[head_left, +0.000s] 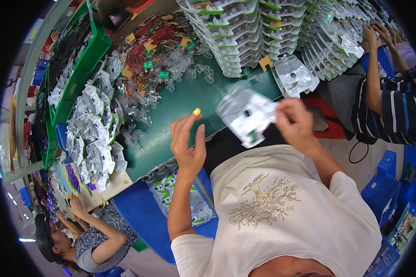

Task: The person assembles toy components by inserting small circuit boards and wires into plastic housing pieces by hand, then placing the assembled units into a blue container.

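My right hand (296, 125) pinches the right edge of a silvery plastic housing (245, 111) with a dark hole in it. A small green circuit board (253, 137) shows near the housing's lower end, and the piece is somewhat blurred. Left of it, my left hand (187, 143) is raised over the bench's front edge, thumb and fingers apart, holding nothing. A yellow cover (197, 111) sits on one of its fingertips. Another silvery housing (293, 76) lies flat on the green bench top (171, 121), beyond my right hand.
Tall stacks of silvery housings (231, 39) stand at the back. Red wires (145, 41) with small boards and clear plastic brackets (171, 64) are heaped at the back left. More housings (94, 134) pile beside a green crate (81, 69). Co-workers (104, 235) sit at left and right.
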`<state>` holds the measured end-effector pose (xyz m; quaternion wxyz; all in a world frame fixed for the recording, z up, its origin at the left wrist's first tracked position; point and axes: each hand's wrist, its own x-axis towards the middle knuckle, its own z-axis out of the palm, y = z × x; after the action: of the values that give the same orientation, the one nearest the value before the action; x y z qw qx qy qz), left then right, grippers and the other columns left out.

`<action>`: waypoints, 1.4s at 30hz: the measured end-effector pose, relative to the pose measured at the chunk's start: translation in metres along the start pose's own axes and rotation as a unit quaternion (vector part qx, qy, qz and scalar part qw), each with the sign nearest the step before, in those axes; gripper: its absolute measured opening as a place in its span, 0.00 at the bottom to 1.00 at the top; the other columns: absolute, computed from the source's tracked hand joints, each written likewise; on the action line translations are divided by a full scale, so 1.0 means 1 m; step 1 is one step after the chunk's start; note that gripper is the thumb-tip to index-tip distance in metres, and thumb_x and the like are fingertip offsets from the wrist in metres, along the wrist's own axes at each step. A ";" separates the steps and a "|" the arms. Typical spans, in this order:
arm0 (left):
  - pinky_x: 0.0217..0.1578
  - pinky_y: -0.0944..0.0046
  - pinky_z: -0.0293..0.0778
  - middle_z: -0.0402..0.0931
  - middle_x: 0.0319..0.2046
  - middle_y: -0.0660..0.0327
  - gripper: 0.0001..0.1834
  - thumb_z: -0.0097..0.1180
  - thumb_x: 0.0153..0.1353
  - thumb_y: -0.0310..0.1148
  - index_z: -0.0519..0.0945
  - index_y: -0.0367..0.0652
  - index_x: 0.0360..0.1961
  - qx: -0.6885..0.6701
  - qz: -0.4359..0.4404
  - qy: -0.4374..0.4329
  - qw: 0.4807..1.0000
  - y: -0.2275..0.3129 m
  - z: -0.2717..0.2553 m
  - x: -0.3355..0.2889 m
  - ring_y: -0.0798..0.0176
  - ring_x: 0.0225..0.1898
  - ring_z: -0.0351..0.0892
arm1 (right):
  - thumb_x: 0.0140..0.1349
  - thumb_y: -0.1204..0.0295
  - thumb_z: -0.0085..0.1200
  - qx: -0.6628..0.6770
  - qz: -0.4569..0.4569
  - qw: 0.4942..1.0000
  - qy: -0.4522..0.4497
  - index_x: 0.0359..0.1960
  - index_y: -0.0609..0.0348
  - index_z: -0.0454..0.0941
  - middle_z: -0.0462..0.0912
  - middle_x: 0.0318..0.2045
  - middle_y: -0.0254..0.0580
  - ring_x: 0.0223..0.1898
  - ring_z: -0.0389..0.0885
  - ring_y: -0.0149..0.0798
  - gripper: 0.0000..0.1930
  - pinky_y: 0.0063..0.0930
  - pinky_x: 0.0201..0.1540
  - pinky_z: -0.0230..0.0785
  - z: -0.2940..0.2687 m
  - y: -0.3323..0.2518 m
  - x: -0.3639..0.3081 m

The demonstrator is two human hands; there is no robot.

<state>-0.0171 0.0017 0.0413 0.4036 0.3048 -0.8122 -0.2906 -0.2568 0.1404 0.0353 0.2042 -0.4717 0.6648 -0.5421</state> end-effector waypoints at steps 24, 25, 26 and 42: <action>0.30 0.61 0.73 0.81 0.29 0.55 0.07 0.63 0.57 0.22 0.83 0.35 0.38 -0.012 -0.155 0.043 0.987 -0.041 -0.019 -0.020 0.56 0.28 0.78 | 0.59 0.80 0.61 -0.040 -0.208 0.976 -0.041 0.37 0.63 0.83 0.83 0.29 0.41 0.26 0.79 0.30 0.05 0.22 0.27 0.69 0.084 -0.064 0.081; 0.29 0.61 0.72 0.80 0.28 0.56 0.07 0.63 0.57 0.22 0.84 0.36 0.37 0.005 -0.118 0.062 0.991 -0.045 -0.017 -0.022 0.56 0.27 0.77 | 0.60 0.78 0.60 -0.027 -0.176 0.983 -0.054 0.37 0.63 0.83 0.83 0.29 0.44 0.27 0.81 0.35 0.05 0.26 0.29 0.71 0.115 -0.063 0.097; 0.30 0.61 0.72 0.81 0.28 0.55 0.05 0.63 0.56 0.22 0.84 0.36 0.36 0.008 -0.094 0.055 0.994 -0.046 -0.016 -0.021 0.55 0.27 0.77 | 0.60 0.77 0.59 -0.016 -0.143 0.988 -0.061 0.37 0.63 0.83 0.83 0.30 0.48 0.27 0.82 0.40 0.05 0.29 0.30 0.72 0.142 -0.057 0.115; 0.32 0.59 0.74 0.82 0.29 0.55 0.06 0.64 0.54 0.20 0.83 0.36 0.34 -0.009 -0.032 0.054 0.998 -0.049 -0.023 -0.020 0.54 0.29 0.79 | 0.66 0.70 0.57 0.271 0.230 0.907 -0.228 0.40 0.63 0.79 0.73 0.21 0.27 0.16 0.67 0.20 0.08 0.16 0.16 0.58 0.171 -0.056 0.151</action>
<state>0.0251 -0.0206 0.0079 0.4403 0.3422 -0.7764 -0.2937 -0.1714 -0.0766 0.0664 0.5889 -0.3428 0.5182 -0.5170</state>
